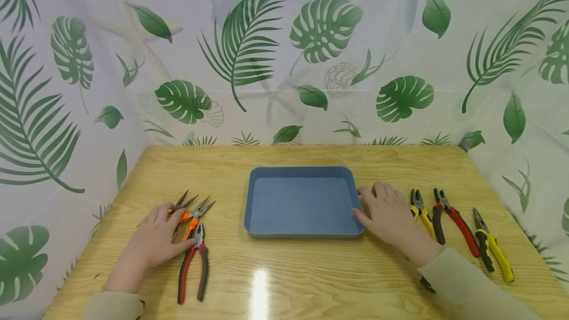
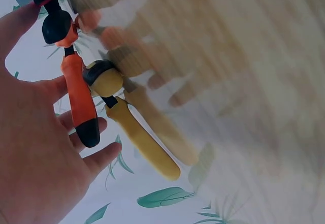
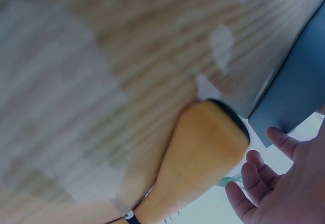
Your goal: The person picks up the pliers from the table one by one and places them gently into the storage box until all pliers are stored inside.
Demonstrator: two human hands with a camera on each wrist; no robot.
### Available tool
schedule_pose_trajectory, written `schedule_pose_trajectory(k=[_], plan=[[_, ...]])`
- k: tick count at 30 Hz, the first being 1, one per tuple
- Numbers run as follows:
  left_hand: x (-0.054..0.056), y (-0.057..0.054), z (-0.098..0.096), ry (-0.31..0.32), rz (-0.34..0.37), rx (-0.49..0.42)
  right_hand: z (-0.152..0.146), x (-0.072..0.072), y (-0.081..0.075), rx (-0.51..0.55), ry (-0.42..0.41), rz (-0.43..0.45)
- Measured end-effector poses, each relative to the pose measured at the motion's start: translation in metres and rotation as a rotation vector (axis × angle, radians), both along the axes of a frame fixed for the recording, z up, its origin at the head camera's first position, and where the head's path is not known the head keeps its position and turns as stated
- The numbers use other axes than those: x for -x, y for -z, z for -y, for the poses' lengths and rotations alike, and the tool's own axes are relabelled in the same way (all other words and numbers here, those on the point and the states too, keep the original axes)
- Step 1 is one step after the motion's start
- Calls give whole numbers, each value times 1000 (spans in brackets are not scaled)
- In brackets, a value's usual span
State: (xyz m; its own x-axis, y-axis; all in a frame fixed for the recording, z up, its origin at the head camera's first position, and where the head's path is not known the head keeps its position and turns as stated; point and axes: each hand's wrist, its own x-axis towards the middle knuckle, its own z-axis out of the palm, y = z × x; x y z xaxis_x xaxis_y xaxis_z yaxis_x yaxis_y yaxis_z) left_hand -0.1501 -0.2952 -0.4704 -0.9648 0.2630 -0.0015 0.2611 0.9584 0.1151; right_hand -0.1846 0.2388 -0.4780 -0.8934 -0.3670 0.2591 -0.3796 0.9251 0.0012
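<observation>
My left hand is spread over several pliers at the left, its thumb at the joint of red-and-black pliers. Beneath the fingers lie orange-handled needle-nose pliers and another pair with yellow handles. In the left wrist view the orange handle overlaps the palm, the fingers lying loosely beyond it. At the right side of a shallow blue tray is my right hand, thumb over the rim and fingers loosely bent outside. The right wrist view puts one fingertip at the tray wall.
Right of the right hand lie yellow-and-black pliers, partly hidden by it, red-and-black pliers and yellow-and-black needle-nose pliers. A leaf-patterned curtain stands behind and beside the wooden table.
</observation>
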Motion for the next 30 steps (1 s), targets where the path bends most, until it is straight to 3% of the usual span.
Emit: schedule_pose_trajectory(k=[17, 30], plan=[[1, 1, -2, -2, 45, -18, 0, 0, 1, 4, 1, 5], [-1, 1, -5, 0, 37, -34, 0, 1, 1, 7, -4, 4]])
